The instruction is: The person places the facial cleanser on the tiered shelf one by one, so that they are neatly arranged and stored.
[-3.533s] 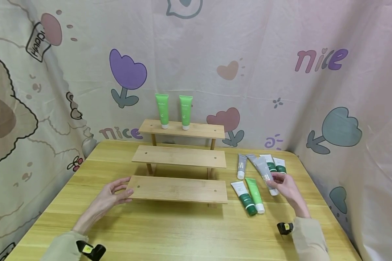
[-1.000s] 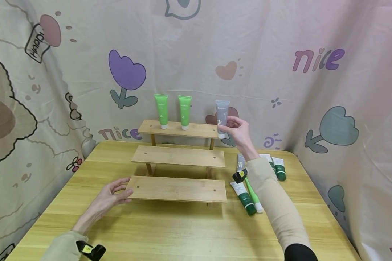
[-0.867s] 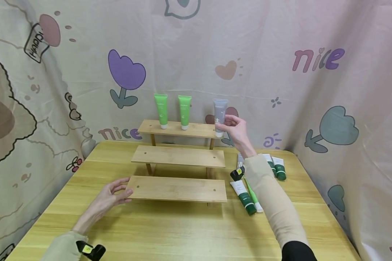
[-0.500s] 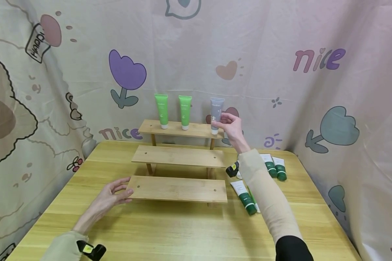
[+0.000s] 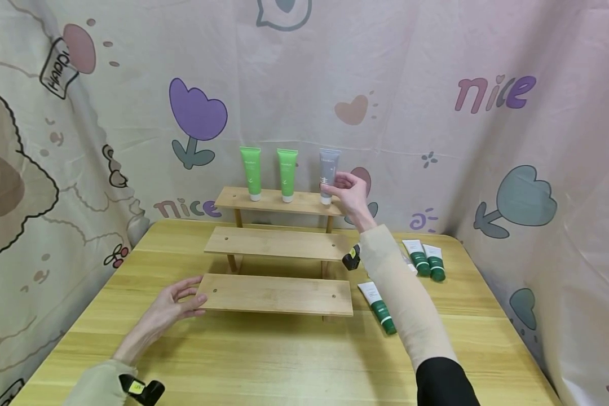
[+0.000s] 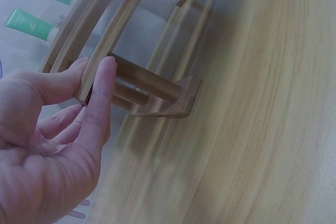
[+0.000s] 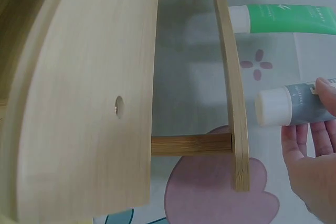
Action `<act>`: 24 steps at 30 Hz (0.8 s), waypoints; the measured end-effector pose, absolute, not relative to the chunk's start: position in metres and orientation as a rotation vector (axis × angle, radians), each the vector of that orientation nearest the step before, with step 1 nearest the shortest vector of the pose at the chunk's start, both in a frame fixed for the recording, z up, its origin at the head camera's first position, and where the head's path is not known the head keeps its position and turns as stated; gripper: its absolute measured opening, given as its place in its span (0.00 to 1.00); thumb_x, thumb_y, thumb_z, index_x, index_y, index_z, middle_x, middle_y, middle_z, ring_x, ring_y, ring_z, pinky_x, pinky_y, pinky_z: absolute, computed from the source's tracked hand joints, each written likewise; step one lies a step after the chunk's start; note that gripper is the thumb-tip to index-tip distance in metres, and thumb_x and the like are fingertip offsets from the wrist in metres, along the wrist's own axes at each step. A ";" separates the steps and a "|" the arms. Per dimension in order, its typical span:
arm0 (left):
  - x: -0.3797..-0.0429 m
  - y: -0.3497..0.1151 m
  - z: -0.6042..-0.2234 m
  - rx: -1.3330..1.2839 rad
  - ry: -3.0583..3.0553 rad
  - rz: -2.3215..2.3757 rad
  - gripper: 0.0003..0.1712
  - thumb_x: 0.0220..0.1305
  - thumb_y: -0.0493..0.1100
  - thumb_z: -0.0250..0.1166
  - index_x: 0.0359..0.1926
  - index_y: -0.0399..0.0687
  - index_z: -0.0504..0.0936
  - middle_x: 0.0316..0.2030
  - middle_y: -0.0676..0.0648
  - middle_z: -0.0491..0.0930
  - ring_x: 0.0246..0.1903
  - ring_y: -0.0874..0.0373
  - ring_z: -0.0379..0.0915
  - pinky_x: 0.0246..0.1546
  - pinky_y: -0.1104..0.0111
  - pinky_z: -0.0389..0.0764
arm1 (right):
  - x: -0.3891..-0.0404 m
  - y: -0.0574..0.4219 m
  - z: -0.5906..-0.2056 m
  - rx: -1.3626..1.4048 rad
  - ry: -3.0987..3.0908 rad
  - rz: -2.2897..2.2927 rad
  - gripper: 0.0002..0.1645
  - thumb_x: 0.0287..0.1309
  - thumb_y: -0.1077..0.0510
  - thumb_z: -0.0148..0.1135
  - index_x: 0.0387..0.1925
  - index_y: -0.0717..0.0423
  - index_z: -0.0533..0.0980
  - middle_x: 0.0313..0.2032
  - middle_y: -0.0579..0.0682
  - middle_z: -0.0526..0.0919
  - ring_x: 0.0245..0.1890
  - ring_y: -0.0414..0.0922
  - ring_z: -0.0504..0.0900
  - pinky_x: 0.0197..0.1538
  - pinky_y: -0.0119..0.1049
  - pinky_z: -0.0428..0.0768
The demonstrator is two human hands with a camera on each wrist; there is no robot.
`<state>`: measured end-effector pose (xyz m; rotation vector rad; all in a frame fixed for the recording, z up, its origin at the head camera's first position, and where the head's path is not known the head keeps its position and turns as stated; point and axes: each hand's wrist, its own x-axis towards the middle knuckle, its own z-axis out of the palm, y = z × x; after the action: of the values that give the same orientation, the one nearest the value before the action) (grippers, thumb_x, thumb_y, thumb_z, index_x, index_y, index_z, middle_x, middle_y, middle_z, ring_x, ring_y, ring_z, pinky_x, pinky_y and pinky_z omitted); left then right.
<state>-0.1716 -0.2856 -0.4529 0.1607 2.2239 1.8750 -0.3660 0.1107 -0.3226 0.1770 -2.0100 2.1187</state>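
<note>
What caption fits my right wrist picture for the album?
Fingers hold a grey tube near the top wooden shelf, beside two green tubes.

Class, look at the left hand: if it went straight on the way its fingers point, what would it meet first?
The lowest board of the stand. The left hand already pinches its end, so pressing on would probably just push against it.
</note>
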 end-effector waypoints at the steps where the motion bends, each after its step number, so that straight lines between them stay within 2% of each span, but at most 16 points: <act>1: -0.172 -0.286 -0.453 0.162 2.227 1.875 0.43 0.72 0.37 0.61 0.76 0.25 0.47 0.59 0.29 0.67 0.43 0.63 0.81 0.52 0.62 0.90 | -0.367 0.110 -0.323 0.172 -2.018 2.106 0.25 0.50 0.71 0.74 0.52 0.66 0.79 0.31 0.35 0.82 0.38 0.34 0.81 0.47 0.22 0.82; 4: -0.172 -0.286 -0.453 0.164 2.230 1.877 0.42 0.72 0.37 0.61 0.75 0.24 0.47 0.53 0.37 0.72 0.42 0.62 0.82 0.51 0.62 0.90 | -0.370 0.106 -0.324 0.171 -2.026 2.089 0.26 0.49 0.70 0.75 0.52 0.67 0.79 0.31 0.36 0.82 0.38 0.35 0.81 0.48 0.23 0.83; 6: -0.172 -0.286 -0.452 0.165 2.227 1.878 0.42 0.72 0.37 0.61 0.75 0.24 0.47 0.52 0.39 0.73 0.42 0.62 0.82 0.52 0.62 0.90 | -0.371 0.105 -0.324 0.173 -2.038 2.067 0.26 0.49 0.70 0.75 0.52 0.67 0.79 0.30 0.36 0.82 0.37 0.35 0.81 0.47 0.24 0.83; 12: -0.171 -0.286 -0.452 0.160 2.220 1.872 0.43 0.73 0.37 0.61 0.76 0.25 0.46 0.61 0.27 0.64 0.44 0.64 0.81 0.53 0.62 0.90 | -0.374 0.100 -0.325 0.157 -2.058 2.009 0.27 0.49 0.69 0.76 0.53 0.67 0.80 0.33 0.40 0.83 0.37 0.35 0.81 0.46 0.23 0.82; 19: -0.171 -0.286 -0.452 0.158 2.212 1.878 0.43 0.73 0.37 0.60 0.76 0.25 0.45 0.64 0.24 0.59 0.44 0.65 0.81 0.53 0.63 0.90 | -0.376 0.094 -0.326 0.114 -2.074 1.982 0.26 0.48 0.68 0.77 0.51 0.65 0.81 0.42 0.55 0.87 0.38 0.36 0.82 0.50 0.27 0.84; 24: -0.170 -0.285 -0.451 0.154 2.210 1.880 0.43 0.73 0.37 0.60 0.76 0.25 0.45 0.65 0.24 0.57 0.44 0.65 0.81 0.53 0.62 0.90 | -0.378 0.094 -0.327 0.086 -2.100 1.984 0.26 0.48 0.67 0.77 0.51 0.64 0.82 0.43 0.55 0.87 0.39 0.37 0.81 0.50 0.28 0.84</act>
<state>-0.1702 -0.2852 -0.4511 0.1543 2.2100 1.8799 -0.3778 0.0936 -0.3265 0.0861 -2.0997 1.9841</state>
